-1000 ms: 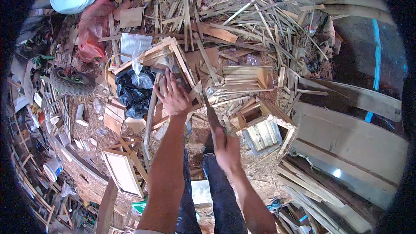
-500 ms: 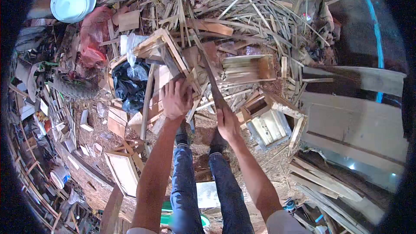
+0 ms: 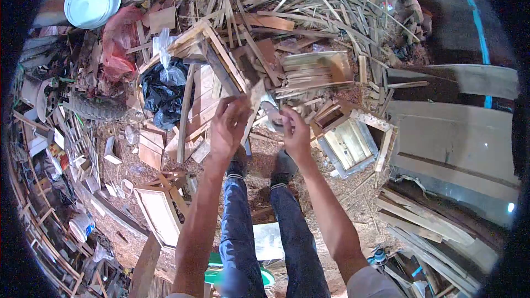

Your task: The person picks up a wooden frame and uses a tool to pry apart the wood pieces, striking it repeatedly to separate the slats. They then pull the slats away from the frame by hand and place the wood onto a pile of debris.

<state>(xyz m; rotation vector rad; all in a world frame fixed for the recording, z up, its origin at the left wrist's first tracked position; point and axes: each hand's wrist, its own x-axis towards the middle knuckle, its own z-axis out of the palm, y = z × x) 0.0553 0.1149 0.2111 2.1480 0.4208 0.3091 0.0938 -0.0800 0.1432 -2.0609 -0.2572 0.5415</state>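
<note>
My left hand (image 3: 229, 126) is closed, its fingers curled at a small pale piece of wood (image 3: 255, 95) that sticks out past the fingertips. To the right, my right hand (image 3: 296, 133) has its thumb and fingers pinched together. A greyish-white piece (image 3: 270, 102) shows just beyond those fingertips; whether the hand grips it is not plain. A dark wooden strip (image 3: 261, 58) slants over the scrap pile beyond both hands. Close to my left hand stands a wooden frame (image 3: 223, 58), with a black plastic bag (image 3: 163, 94) inside its left part.
A wooden box with pale slats (image 3: 348, 152) stands right of my feet. Scrap wood (image 3: 331, 16) is heaped at the back. A white bucket (image 3: 93, 0) and red plastic bag (image 3: 117, 49) are at upper left. Long boards (image 3: 425, 215) lie at lower right.
The long dark strip my right hand held has left its grip and lies on the pile. My right hand has risen slightly and its fingers have drawn together. My left hand has turned a little.
</note>
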